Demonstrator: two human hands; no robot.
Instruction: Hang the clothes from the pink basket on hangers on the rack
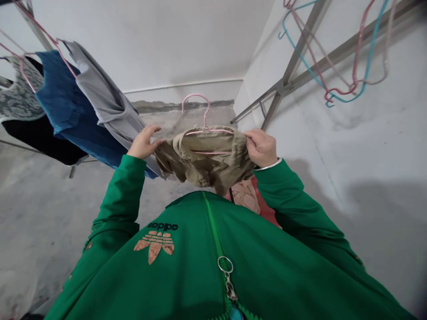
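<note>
A khaki collared shirt [213, 171] hangs on a pink wire hanger [205, 116] in front of my chest, its hook standing free in the air. My right hand [262, 147] is closed on the shirt's right shoulder, pinching the cloth between thumb and fingers. At the opposite shoulder, my left hand [144, 141] has its thumb and forefinger spread apart, with the thumb tip against the cloth. The shirt's lower part drops out of sight behind my green jacket [187, 266].
On the left, a grey garment [100, 89], a blue garment [66, 98] and a black-and-patterned top [23, 89] hang on hangers. Several bare hangers [343, 100] dangle from a metal rack [283, 86] at upper right. A red container [267, 209] with pale cloth [245, 195] stands below.
</note>
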